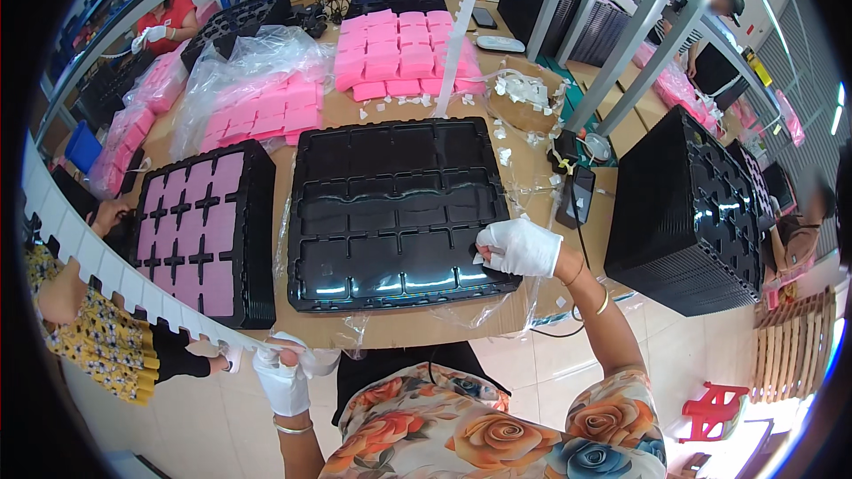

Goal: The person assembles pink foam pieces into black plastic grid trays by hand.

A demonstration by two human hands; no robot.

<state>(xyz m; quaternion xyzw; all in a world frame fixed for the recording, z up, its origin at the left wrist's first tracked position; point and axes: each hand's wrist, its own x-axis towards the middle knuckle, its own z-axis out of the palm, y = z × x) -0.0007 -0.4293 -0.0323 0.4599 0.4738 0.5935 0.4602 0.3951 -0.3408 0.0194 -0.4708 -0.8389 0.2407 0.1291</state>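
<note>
A black plastic tray (390, 253) with moulded compartments lies in front of me on the cardboard-covered table. My right hand (519, 247), in a white glove with bare fingertips, is at the tray's right edge near its front corner. Its thumb and fingers are pinched together; a tiny white bit shows at the tips, too small to name. Below the table's front edge, my left hand (288, 372), gloved likewise, closes on the end of a long white strip (133, 288). That strip has a notched edge and curves up along the left side of the view.
At left, a tray stack (191, 222) holds pink foam pads. Pink foam blocks (395, 49) and clear plastic bagging (213, 80) lie behind. A round box (524, 98) holds white scraps. Stacked black trays (679, 213) stand right; metal posts (639, 27) rise nearby. Other people work around.
</note>
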